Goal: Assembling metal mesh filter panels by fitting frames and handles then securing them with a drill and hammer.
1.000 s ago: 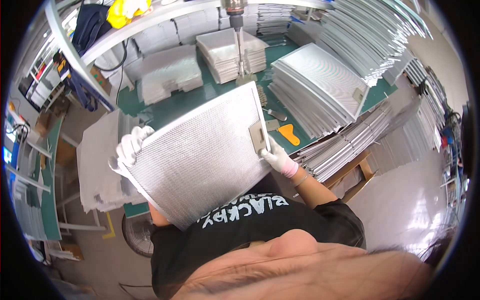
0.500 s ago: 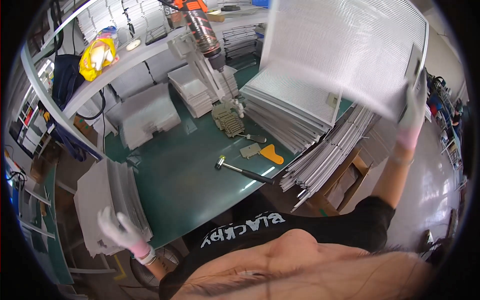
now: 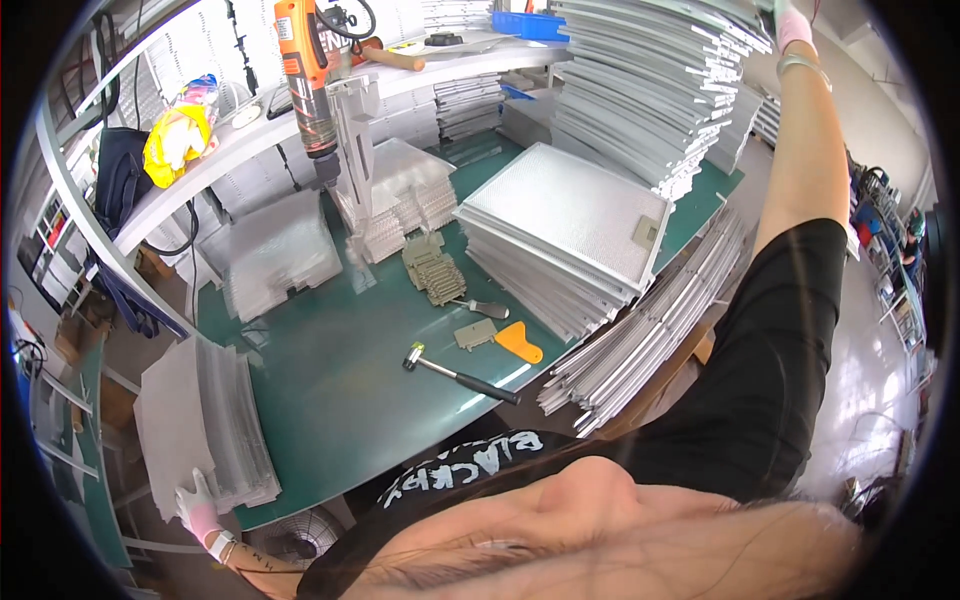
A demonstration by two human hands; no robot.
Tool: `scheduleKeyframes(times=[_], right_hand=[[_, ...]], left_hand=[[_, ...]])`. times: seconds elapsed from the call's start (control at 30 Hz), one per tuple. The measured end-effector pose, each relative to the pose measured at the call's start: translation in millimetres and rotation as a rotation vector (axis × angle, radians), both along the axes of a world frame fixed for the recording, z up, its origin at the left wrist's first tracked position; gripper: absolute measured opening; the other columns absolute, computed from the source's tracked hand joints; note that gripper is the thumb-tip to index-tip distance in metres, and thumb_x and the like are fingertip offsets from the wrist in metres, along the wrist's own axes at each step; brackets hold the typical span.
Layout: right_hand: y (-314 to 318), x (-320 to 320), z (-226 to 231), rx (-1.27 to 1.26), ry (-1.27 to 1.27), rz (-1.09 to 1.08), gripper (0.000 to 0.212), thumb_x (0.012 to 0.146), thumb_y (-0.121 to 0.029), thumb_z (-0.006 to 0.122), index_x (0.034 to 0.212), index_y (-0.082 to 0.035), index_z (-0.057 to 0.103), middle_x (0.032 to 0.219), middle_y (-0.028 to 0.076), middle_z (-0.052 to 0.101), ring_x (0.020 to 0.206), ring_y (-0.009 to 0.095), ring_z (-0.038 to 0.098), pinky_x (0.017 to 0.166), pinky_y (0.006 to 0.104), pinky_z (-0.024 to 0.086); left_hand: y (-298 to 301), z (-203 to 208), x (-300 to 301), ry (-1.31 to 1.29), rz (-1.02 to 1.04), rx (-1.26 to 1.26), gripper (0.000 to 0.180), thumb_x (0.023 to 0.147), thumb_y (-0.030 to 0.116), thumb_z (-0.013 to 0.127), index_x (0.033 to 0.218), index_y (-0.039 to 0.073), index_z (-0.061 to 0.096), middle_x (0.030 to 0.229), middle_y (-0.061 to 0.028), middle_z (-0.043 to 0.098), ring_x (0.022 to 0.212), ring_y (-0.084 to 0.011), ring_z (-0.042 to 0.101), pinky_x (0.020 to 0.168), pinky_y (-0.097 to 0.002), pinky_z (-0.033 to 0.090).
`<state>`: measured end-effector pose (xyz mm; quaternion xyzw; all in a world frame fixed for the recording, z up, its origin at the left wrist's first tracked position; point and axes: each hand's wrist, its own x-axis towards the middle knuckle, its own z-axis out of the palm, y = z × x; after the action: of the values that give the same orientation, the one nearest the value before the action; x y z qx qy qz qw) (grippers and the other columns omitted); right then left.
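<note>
At the lower left, my left hand (image 3: 197, 505), in a white glove with a pink cuff, rests against the near edge of a stack of thin grey mesh sheets (image 3: 172, 420). Its fingers are apart and hold nothing. My right arm reaches up to the far right. There my right hand (image 3: 793, 25) is at the top corner of a tall stack of metal-framed mesh panels (image 3: 640, 95). Its fingers are mostly cut off by the picture's edge. A shorter pile of framed mesh panels (image 3: 560, 205) stands nearer, with a small tab plate on its top panel.
On the green table (image 3: 340, 420) lie a hammer (image 3: 460, 378), a yellow scraper (image 3: 518, 343), a screwdriver (image 3: 488, 309) and grey-green metal plates (image 3: 433, 270). An orange power driver (image 3: 305, 80) hangs above. Metal strips (image 3: 650, 325) jut past the right edge.
My right hand has carried a framed mesh panel up and away to the tall stack at the far right. My left hand has moved down onto the grey sheets' edge.
</note>
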<state>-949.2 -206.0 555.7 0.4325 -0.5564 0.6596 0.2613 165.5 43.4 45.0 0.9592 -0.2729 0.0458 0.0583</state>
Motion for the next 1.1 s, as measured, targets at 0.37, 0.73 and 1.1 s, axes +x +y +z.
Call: scheduleKeyframes(times=[0.37,0.73,1.1], right_hand=[[37.5,110.1,-97.2,-0.107,0.008,-0.072,0.062,0.093,-0.048,0.055,0.132,-0.001,0.058,0.134,0.019,0.059,0.125,0.027,0.055,0.107,0.0349,0.038],[175.5,359.5,-417.6,0.255,0.632,0.462,0.037,0.077,0.007,0.055,0.112,-0.004,0.063,0.104,0.014,0.060,0.100,0.033,0.056,0.091,0.0457,0.046],[157.0,493.0,-541.5,0.515,0.450,1.234,0.024,0.076,0.000,0.066,0.099,-0.005,0.067,0.097,0.010,0.067,0.093,0.030,0.063,0.084,0.0403,0.049]], left_hand=[[10.1,40.4,-17.0,0.169,-0.194,-0.113,0.083,0.082,0.061,0.064,0.129,-0.007,0.054,0.123,-0.0311,0.060,0.115,-0.0440,0.058,0.099,-0.0479,0.045],[-15.2,67.9,-77.2,-0.220,-0.416,0.105,0.074,0.078,0.069,0.063,0.082,-0.005,0.069,0.085,-0.0277,0.068,0.085,-0.0440,0.066,0.079,-0.0489,0.053],[-8.5,187.0,-106.8,-1.066,-0.544,-0.311,0.010,0.093,0.012,0.055,0.086,0.006,0.058,0.076,-0.0128,0.059,0.069,-0.0301,0.061,0.062,-0.0421,0.049]])
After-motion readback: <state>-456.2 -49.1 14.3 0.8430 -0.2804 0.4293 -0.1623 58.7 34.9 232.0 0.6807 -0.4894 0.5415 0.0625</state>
